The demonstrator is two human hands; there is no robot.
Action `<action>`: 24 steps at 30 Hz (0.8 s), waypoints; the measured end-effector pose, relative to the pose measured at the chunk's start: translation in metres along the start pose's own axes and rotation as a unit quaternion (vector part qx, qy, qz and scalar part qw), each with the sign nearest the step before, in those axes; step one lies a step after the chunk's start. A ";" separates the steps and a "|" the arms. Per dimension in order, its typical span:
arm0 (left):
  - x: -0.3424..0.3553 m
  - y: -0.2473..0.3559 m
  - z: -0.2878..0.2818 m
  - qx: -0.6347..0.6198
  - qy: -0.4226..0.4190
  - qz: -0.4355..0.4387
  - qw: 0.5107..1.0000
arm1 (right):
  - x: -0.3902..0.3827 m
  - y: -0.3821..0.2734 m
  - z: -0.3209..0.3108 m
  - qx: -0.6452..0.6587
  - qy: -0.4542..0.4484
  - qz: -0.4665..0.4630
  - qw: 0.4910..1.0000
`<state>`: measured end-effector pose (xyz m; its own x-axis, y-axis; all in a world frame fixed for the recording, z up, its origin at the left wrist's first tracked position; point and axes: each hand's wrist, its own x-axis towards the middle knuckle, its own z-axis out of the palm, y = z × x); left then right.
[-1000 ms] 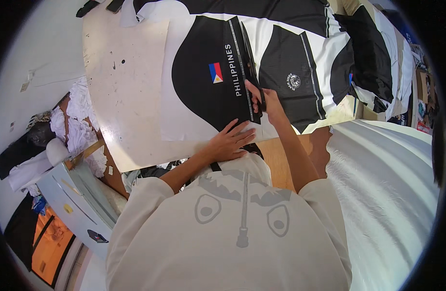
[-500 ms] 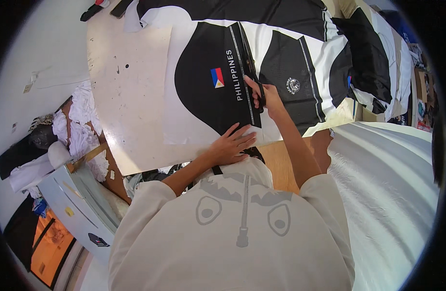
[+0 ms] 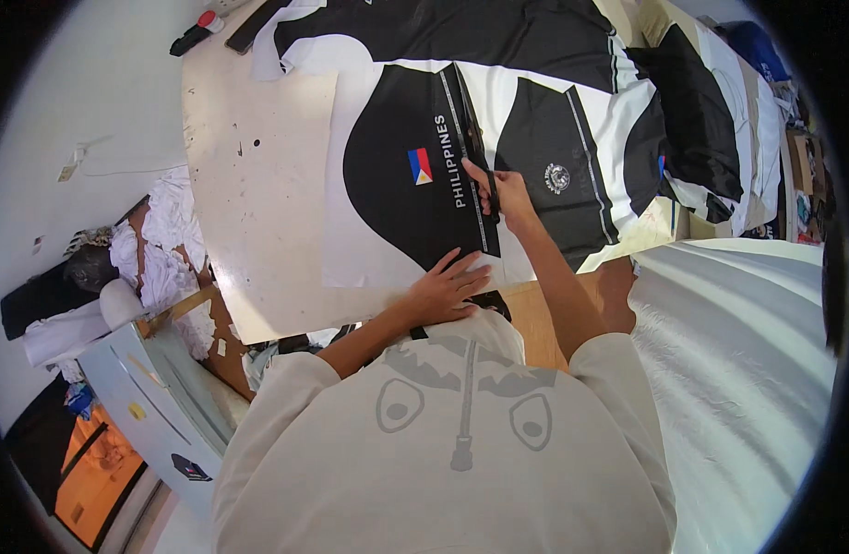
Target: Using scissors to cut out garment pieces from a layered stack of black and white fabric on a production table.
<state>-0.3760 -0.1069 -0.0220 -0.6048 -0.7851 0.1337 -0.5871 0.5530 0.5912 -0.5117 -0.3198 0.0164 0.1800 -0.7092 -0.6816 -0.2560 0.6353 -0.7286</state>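
Note:
White fabric printed with black garment panels lies over the table. The nearest panel [image 3: 388, 175] is sleeve-shaped, with a small flag and pale lettering, and a grey striped band runs along its right edge. My right hand [image 3: 509, 198] grips a pair of black scissors [image 3: 477, 138], whose long blades point away from me along that edge; whether they cut the cloth here is hard to make out. My left hand [image 3: 448, 290] lies flat, fingers spread, across the panel's near corner. Right of the scissors is a second black panel [image 3: 558, 138] with a round white emblem.
The bare pale tabletop [image 3: 258, 212] extends to the left. A black marker with a red end [image 3: 198, 32] and a dark flat object [image 3: 256, 26] sit at the far left corner. White scraps [image 3: 171, 226] are heaped beside the table. A white sheet [image 3: 729, 360] hangs at right.
The whole view has shifted, so the table and cloth appear slightly lower. My right hand stays on the scissors along the panel edge, and my left hand still rests at the near corner.

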 end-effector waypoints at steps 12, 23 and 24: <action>0.083 -0.038 -0.061 0.036 0.281 -0.273 0.919 | -0.038 0.014 -0.104 -0.104 -0.120 0.039 0.987; 0.060 -0.090 -0.082 0.114 0.231 -0.582 0.771 | 0.110 -0.155 -0.185 -0.359 -0.277 0.076 0.888; 0.059 -0.093 -0.082 0.119 0.226 -0.586 0.769 | 0.124 -0.165 -0.190 -0.364 -0.277 0.081 0.885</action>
<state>-0.3133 -0.2271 -0.0039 0.6320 -0.7701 -0.0863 -0.7005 -0.6154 0.3612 -0.6275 -0.5702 0.0649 0.4708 -0.2399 -0.8490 -0.8298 0.2065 -0.5185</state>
